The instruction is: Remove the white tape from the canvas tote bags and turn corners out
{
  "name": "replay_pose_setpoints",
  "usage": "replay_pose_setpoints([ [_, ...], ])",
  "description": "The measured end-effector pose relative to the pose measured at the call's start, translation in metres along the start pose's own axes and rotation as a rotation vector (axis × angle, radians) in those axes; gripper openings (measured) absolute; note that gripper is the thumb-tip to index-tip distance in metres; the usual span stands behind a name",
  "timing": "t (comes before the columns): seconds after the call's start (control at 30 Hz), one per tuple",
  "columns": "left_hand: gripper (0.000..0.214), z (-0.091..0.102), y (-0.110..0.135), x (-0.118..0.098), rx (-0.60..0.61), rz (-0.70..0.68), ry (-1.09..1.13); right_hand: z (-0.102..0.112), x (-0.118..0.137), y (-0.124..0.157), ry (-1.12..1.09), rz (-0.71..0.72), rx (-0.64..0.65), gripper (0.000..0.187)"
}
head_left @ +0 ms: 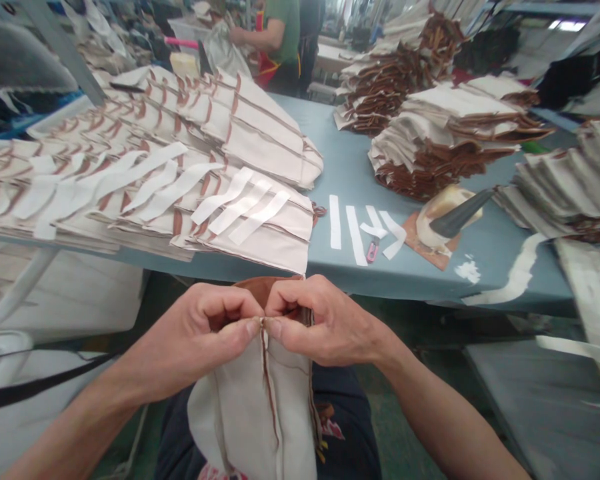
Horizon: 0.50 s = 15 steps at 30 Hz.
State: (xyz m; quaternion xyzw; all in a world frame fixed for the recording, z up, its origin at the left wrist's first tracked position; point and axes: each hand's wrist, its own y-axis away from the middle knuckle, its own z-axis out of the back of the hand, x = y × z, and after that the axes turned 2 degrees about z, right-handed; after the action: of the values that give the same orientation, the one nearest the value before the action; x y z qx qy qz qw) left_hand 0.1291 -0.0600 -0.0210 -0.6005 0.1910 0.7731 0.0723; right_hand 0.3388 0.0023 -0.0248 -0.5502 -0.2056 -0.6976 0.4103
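Observation:
A cream fabric piece (243,400) with brown edging and a raised seam down its middle hangs over my lap. My left hand (210,327) pinches its upper edge just left of the seam. Right beside it, my right hand (315,320) pinches the same edge, and the two thumbs nearly meet at the seam top. Brown material shows behind my fingers. Past my hands, overlapping cream pieces (260,133) lie on the table, with white strips (260,217) across the nearest ones.
On the blue table (325,133), several loose white strips lie by a small pink tool (373,250). To their right stands a glue-smeared pot (430,213) with a dark handle. Stacks of brown-edged pieces (430,140) rise behind. A person in green (283,33) stands across the table.

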Motion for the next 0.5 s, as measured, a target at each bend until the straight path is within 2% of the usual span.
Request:
replay_pose_setpoints([
  [0.13, 0.03, 0.002, 0.001, 0.003, -0.042, -0.03, -0.029, -0.001, -0.001, 0.0, -0.037, -0.046, -0.024, 0.011],
  [0.3, 0.031, 0.003, -0.001, -0.002, -0.022, 0.004, -0.037, 0.0, -0.001, -0.001, -0.045, -0.086, -0.002, 0.01],
  [0.5, 0.028, 0.001, 0.002, -0.01, -0.06, 0.058, -0.105, -0.001, -0.002, -0.004, -0.054, -0.161, 0.034, 0.012],
])
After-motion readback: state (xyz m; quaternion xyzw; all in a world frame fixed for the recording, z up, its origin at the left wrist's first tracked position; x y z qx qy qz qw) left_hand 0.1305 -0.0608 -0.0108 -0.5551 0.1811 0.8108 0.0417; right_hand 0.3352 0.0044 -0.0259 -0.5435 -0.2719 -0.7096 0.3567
